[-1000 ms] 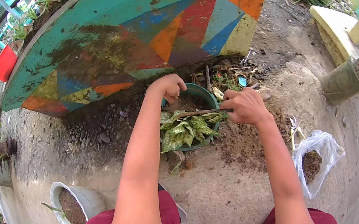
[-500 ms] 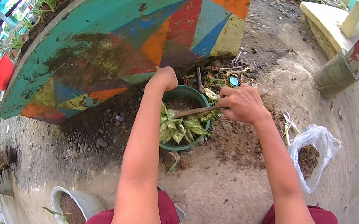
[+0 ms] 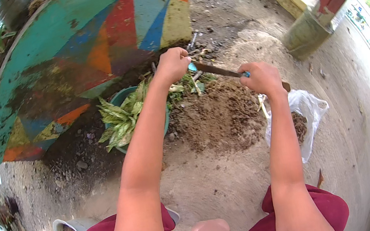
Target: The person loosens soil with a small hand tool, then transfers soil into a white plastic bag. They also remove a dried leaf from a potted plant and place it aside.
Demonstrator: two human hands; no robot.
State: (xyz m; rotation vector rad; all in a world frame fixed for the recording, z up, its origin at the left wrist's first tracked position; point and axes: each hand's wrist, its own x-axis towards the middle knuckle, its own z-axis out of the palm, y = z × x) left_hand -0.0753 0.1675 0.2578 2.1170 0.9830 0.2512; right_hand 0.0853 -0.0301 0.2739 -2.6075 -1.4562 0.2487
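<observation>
Brown blade (image 3: 217, 70) juts from the right hand (image 3: 262, 78) toward the left hand (image 3: 172, 65).

The long knife (image 3: 217, 70) is held in the right grip (image 3: 263, 78), its flat, dark brown blade slanting up and leftward, the far end close to the left grip (image 3: 173, 64); from here I can't tell whether they touch. Its handle's butt pokes out behind. Over to the left sits a round green pot (image 3: 123, 95), partly hidden, with a leafy plant (image 3: 119, 119) leaning across it, mottled cream-and-green leaves flopping over the left rim.
</observation>
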